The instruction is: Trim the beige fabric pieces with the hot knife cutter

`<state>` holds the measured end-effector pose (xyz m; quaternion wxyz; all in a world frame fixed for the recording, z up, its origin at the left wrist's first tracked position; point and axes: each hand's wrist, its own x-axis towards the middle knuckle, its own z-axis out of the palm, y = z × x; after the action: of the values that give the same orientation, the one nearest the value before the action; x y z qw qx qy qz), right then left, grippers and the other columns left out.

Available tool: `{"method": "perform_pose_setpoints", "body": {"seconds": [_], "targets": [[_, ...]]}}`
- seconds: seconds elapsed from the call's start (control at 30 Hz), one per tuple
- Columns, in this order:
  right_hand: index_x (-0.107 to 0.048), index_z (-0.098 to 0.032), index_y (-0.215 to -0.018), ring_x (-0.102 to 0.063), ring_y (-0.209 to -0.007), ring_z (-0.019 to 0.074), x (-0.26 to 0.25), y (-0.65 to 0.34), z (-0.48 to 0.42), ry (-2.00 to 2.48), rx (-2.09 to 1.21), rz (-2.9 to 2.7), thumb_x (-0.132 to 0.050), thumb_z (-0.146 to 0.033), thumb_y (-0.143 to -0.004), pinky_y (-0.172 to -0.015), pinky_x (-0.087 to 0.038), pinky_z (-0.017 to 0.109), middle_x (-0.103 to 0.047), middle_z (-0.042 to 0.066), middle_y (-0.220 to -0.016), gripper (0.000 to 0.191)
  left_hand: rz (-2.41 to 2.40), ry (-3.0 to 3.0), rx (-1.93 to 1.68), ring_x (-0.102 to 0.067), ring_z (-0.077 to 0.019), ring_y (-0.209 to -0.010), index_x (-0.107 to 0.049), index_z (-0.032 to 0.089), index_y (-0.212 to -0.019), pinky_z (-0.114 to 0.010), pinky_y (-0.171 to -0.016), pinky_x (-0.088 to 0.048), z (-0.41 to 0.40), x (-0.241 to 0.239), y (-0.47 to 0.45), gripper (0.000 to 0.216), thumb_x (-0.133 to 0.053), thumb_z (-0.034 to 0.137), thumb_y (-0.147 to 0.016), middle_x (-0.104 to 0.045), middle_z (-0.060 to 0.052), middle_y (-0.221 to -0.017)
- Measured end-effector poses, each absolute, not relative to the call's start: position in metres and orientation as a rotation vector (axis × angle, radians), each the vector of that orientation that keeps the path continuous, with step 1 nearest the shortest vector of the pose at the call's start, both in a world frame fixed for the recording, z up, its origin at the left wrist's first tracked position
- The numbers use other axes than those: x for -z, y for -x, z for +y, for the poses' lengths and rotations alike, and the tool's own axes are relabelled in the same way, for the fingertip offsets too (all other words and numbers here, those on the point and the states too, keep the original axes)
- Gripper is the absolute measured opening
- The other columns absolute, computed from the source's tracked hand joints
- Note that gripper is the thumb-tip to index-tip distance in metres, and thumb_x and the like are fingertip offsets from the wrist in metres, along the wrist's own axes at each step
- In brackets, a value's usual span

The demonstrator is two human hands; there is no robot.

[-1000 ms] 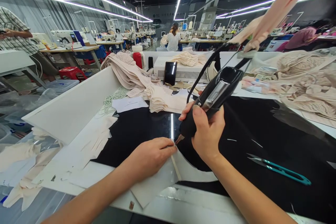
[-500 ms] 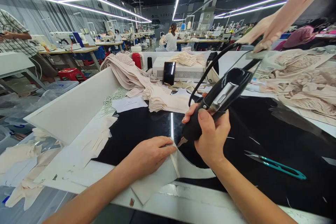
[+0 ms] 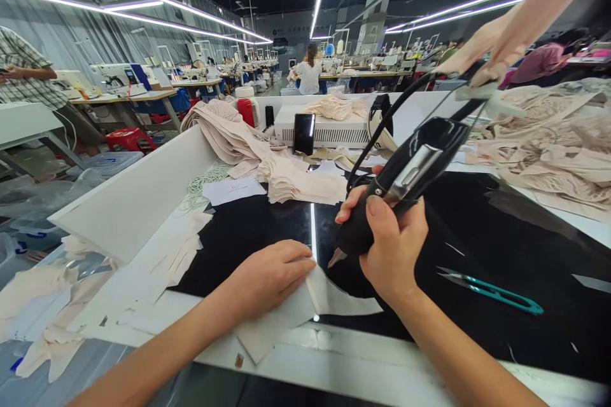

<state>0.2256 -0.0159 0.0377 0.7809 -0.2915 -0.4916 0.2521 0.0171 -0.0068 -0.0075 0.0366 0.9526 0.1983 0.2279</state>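
Observation:
My left hand (image 3: 267, 283) lies with its fingers stretched over a pale cloth piece (image 3: 277, 324) at the front edge of the black work surface. A curved part of the cloth reaches out to the right of the fingertips. My right hand (image 3: 394, 245) is wrapped round a black corded hand tool (image 3: 410, 168) with a silver lever, held tilted above the surface. The tool's exact kind is unclear. Its lower end hangs just right of my left fingertips. Right of my right hand lie teal thread snips (image 3: 491, 292).
Another person's hand (image 3: 496, 51) reaches in from the upper right, near the tool's upper end and cord. Stacked beige cut pieces (image 3: 303, 181), a phone (image 3: 304, 133) and a white vented box (image 3: 337, 133) stand behind. Beige cloth heaps (image 3: 548, 140) lie right; a white panel (image 3: 128, 197) borders the left.
The view has shifted slightly. My right hand and the black tool have moved a little to the right, away from my left hand. My left hand stays on the cloth.

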Motion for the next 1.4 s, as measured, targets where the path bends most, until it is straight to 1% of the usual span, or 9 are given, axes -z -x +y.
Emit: {"method": "perform_pose_setpoints", "body": {"seconds": [0.17, 0.3, 0.43, 0.63, 0.77, 1.0, 1.13, 1.3, 1.4], "targets": [[-0.062, -0.026, -0.103, -0.068, -0.061, 0.0135, -0.035, -0.226, -0.019, 0.613, -0.564, -1.041, -0.082, -0.04, -0.096, -0.061, -0.057, 0.028, -0.072, -0.006, -0.081, 0.025, 0.624, -2.88, -0.603, -0.074, -0.0214, -0.109, -0.076, 0.016, -0.12, -0.033, -0.096, -0.064, -0.015, -0.001, -0.025, 0.025, -0.052, 0.02, -0.117, -0.076, -0.01, -0.114], [-0.063, -0.026, -0.104, -0.067, -0.06, 0.0133, -0.033, -0.222, -0.018, 0.616, -0.578, -1.016, -0.083, -0.04, -0.094, -0.062, -0.058, 0.029, -0.072, -0.006, -0.079, 0.027, 0.659, -2.82, -0.54, -0.073, -0.0206, -0.103, -0.078, 0.017, -0.116, -0.031, -0.091, -0.062, -0.021, 0.001, -0.027, 0.024, -0.054, 0.02, -0.115, -0.076, -0.007, -0.111], [-0.063, -0.026, -0.104, -0.068, -0.06, 0.0133, -0.033, -0.219, -0.017, 0.62, -0.589, -1.011, -0.083, -0.039, -0.094, -0.063, -0.059, 0.029, -0.072, -0.007, -0.077, 0.026, 0.639, -2.774, -0.58, -0.073, -0.0211, -0.107, -0.078, 0.017, -0.121, -0.031, -0.094, -0.061, -0.023, 0.003, -0.024, 0.026, -0.053, 0.019, -0.116, -0.077, -0.008, -0.118], [-0.064, -0.026, -0.102, -0.068, -0.061, 0.0129, -0.03, -0.216, -0.017, 0.594, -0.601, -1.021, -0.084, -0.039, -0.094, -0.063, -0.059, 0.028, -0.072, -0.007, -0.078, 0.025, 0.628, -2.749, -0.582, -0.073, -0.0214, -0.111, -0.077, 0.017, -0.127, -0.031, -0.098, -0.061, -0.024, 0.005, -0.021, 0.029, -0.05, 0.022, -0.117, -0.076, -0.009, -0.122], [-0.066, -0.026, -0.102, -0.068, -0.062, 0.0127, -0.027, -0.215, -0.018, 0.6, -0.611, -1.03, -0.084, -0.039, -0.095, -0.064, -0.058, 0.028, -0.072, -0.007, -0.078, 0.024, 0.622, -2.753, -0.58, -0.073, -0.0216, -0.111, -0.076, 0.017, -0.128, -0.031, -0.097, -0.061, -0.025, 0.007, -0.02, 0.029, -0.05, 0.021, -0.117, -0.075, -0.01, -0.123], [-0.064, -0.026, -0.1, -0.068, -0.061, 0.0126, -0.028, -0.215, -0.021, 0.623, -0.612, -1.032, -0.08, -0.032, -0.096, -0.062, -0.059, 0.027, -0.072, -0.007, -0.079, 0.017, 0.604, -2.762, -0.578, -0.073, -0.0217, -0.111, -0.077, 0.018, -0.127, -0.031, -0.096, -0.061, -0.025, 0.008, -0.018, 0.027, -0.053, 0.021, -0.116, -0.074, -0.01, -0.127], [-0.064, -0.026, -0.103, -0.068, -0.062, 0.0125, -0.031, -0.22, -0.026, 0.602, -0.594, -1.024, -0.082, -0.035, -0.096, -0.064, -0.059, 0.027, -0.073, -0.006, -0.079, 0.021, 0.594, -2.778, -0.6, -0.074, -0.022, -0.114, -0.077, 0.019, -0.127, -0.031, -0.097, -0.062, -0.025, 0.009, -0.016, 0.025, -0.055, 0.019, -0.115, -0.074, -0.01, -0.129], [-0.064, -0.027, -0.105, -0.068, -0.062, 0.0127, -0.035, -0.229, -0.035, 0.612, -0.588, -1.022, -0.085, -0.041, -0.095, -0.064, -0.058, 0.028, -0.074, -0.005, -0.083, 0.027, 0.553, -2.866, -0.729, -0.073, -0.0231, -0.113, -0.076, 0.015, -0.118, -0.038, -0.106, -0.062, -0.026, 0.007, -0.021, 0.024, -0.053, 0.018, -0.116, -0.075, -0.012, -0.124], [-0.065, -0.027, -0.104, -0.068, -0.063, 0.0128, -0.036, -0.233, -0.039, 0.619, -0.596, -1.024, -0.087, -0.045, -0.095, -0.064, -0.058, 0.027, -0.074, -0.005, -0.084, 0.03, 0.556, -2.853, -0.773, -0.073, -0.0237, -0.112, -0.075, 0.012, -0.12, -0.036, -0.102, -0.063, -0.03, 0.004, -0.028, 0.023, -0.053, 0.019, -0.116, -0.076, -0.012, -0.119]]}}
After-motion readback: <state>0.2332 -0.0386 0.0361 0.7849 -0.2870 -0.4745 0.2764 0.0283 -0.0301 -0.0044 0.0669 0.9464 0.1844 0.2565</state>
